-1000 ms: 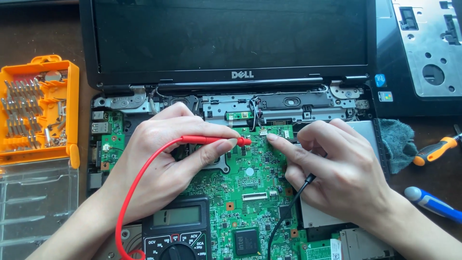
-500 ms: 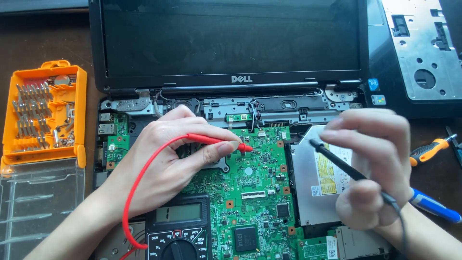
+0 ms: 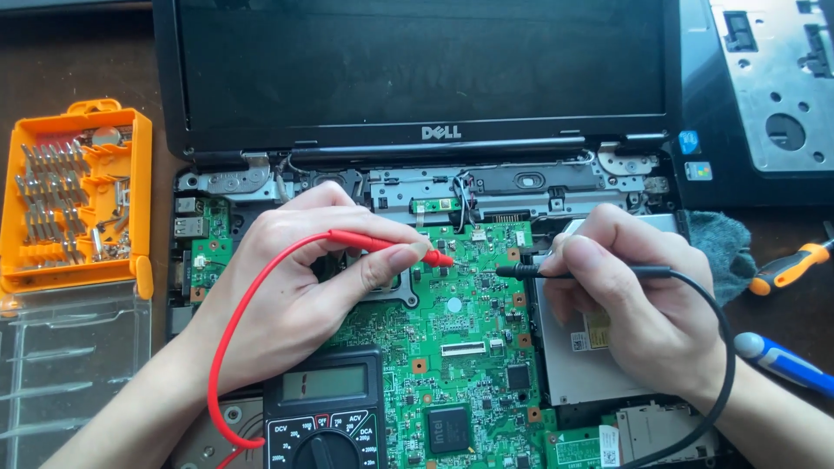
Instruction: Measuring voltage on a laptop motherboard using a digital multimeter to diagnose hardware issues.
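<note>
My left hand (image 3: 300, 291) pinches a red test probe (image 3: 391, 246), its tip resting on the green motherboard (image 3: 460, 347) of an opened laptop (image 3: 417, 130). My right hand (image 3: 638, 304) grips a black test probe (image 3: 530, 272), held level with its tip pointing left, close to the red tip above the board. A red lead (image 3: 228, 347) loops down to a black multimeter (image 3: 323, 408) at the bottom, which lies against my left wrist. A black lead (image 3: 721, 365) curves around my right wrist.
An orange case of screwdriver bits (image 3: 74, 195) with a clear lid (image 3: 56, 365) lies at the left. At the right lie an orange-handled screwdriver (image 3: 795, 265), a blue-handled one (image 3: 782, 360), a grey cloth (image 3: 721, 243), and a removed laptop cover (image 3: 773, 78). A silver drive (image 3: 582, 365) sits under my right hand.
My right hand has turned the black probe from a slanted hold to level and brought its tip left toward the red probe. My left hand has stayed put.
</note>
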